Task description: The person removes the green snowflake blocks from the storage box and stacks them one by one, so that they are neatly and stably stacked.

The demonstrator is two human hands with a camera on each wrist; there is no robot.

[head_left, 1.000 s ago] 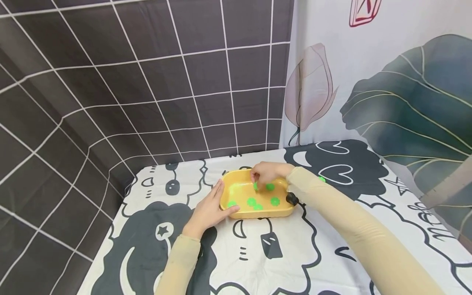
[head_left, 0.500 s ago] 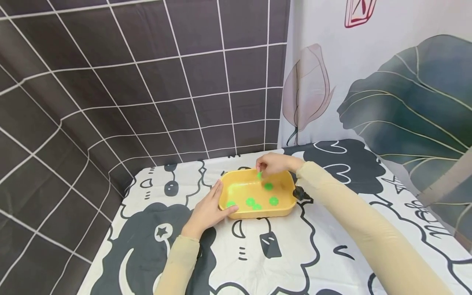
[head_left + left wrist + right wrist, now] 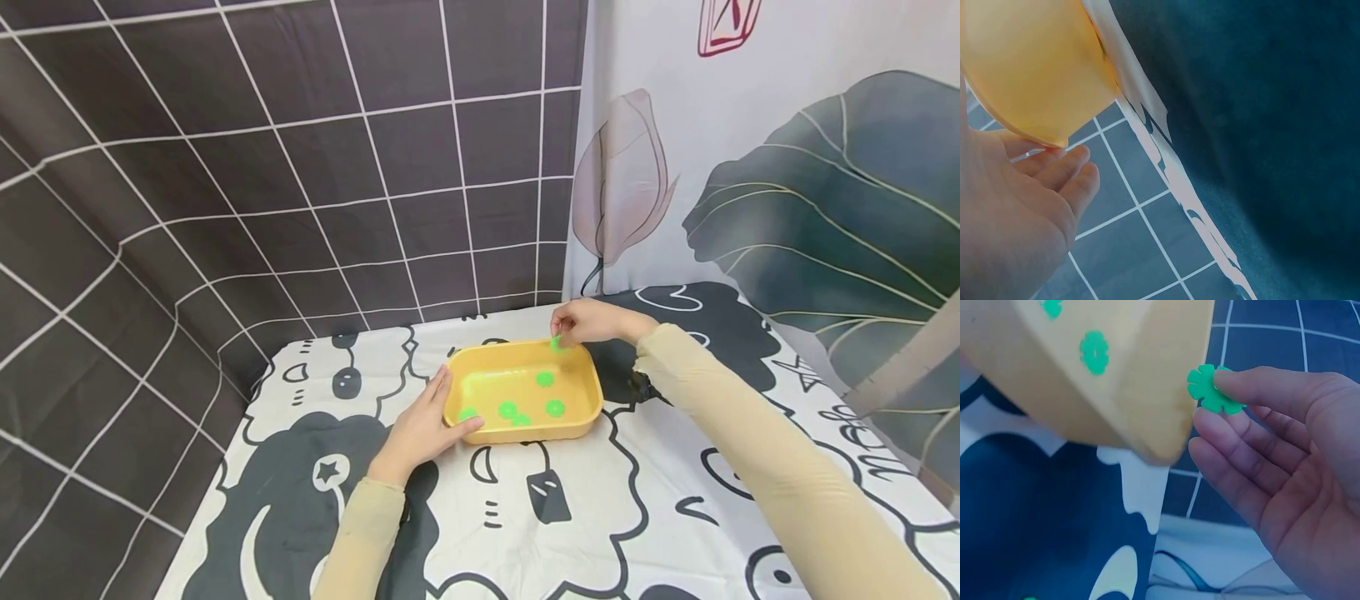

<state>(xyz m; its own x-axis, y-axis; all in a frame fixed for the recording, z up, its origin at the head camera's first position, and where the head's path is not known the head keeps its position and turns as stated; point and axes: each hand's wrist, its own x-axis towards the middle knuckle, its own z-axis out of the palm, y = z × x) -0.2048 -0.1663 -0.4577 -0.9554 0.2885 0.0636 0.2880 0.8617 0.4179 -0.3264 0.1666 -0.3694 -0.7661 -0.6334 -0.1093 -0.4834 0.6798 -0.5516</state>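
Note:
My right hand (image 3: pixel 581 321) pinches a green notched plastic disc (image 3: pixel 1210 389), shaped like a flower, between thumb and index finger. In the head view it is at the far rim of a yellow tray (image 3: pixel 598 392), towards the right corner. In the right wrist view, the other fingers of that hand are loosely bent below the disc. My left hand (image 3: pixel 423 425) holds the tray's near left corner, thumb over the rim and fingers along the outer left wall. Several more green discs (image 3: pixel 555 408) lie flat inside the tray, one of them by the left thumb.
A white cloth with black cartoon drawings (image 3: pixel 525 542) covers the table. A dark gridded curtain (image 3: pixel 337 167) stands close behind the tray and on the left. A floral curtain (image 3: pixel 637 192) hangs at the right. A sliver of green (image 3: pixel 1030 598) shows on the cloth.
The right hand has lifted the green disc from inside the tray and moved it right and away, to the far rim. The left hand and tray stay in place.

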